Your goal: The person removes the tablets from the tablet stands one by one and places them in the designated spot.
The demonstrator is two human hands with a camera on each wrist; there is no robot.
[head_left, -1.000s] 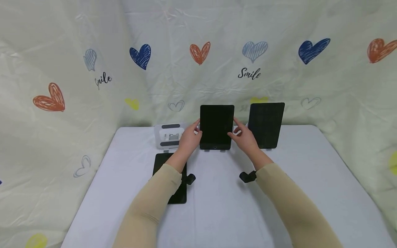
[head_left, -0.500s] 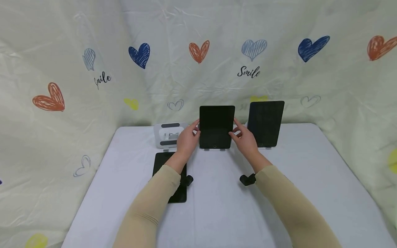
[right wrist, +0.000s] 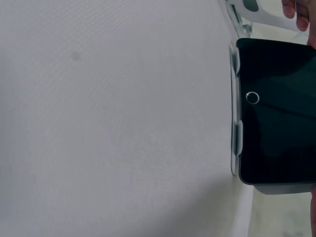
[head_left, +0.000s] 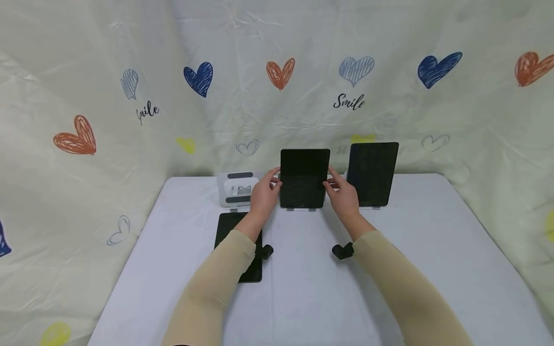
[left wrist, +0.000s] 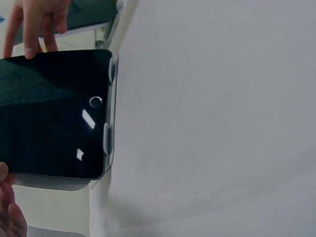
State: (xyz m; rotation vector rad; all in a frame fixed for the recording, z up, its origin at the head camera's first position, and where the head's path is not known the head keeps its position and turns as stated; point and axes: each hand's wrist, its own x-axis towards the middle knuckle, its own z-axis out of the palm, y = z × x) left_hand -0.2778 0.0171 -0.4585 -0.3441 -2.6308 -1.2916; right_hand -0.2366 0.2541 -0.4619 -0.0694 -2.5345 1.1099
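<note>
A black tablet [head_left: 304, 178] with a round home button stands upright on a stand at the middle back of the table. Two small hooks [left wrist: 107, 138] of the stand catch its lower edge. My left hand [head_left: 264, 196] holds the tablet by its left side, thumb at the front edge and index finger stretched up along the side. At the opposite side my right hand [head_left: 344, 196] grips the edge in much the same way. Behind the tablet, the grey stand back [right wrist: 281, 189] shows only in part, past its side edge.
To the left is a white stand [head_left: 222, 190] with dark pads and no tablet on it. Another tablet [head_left: 373, 174] leans on a stand at the right. A third tablet [head_left: 255, 271] lies flat under my left forearm. A heart-printed sheet [head_left: 242, 115] hangs behind the table [head_left: 303, 288].
The middle tablet's top edge has dropped slightly as its tilt changes, and a lighter reflection now crosses its lower screen. Both hands stay at its sides, moving little.
</note>
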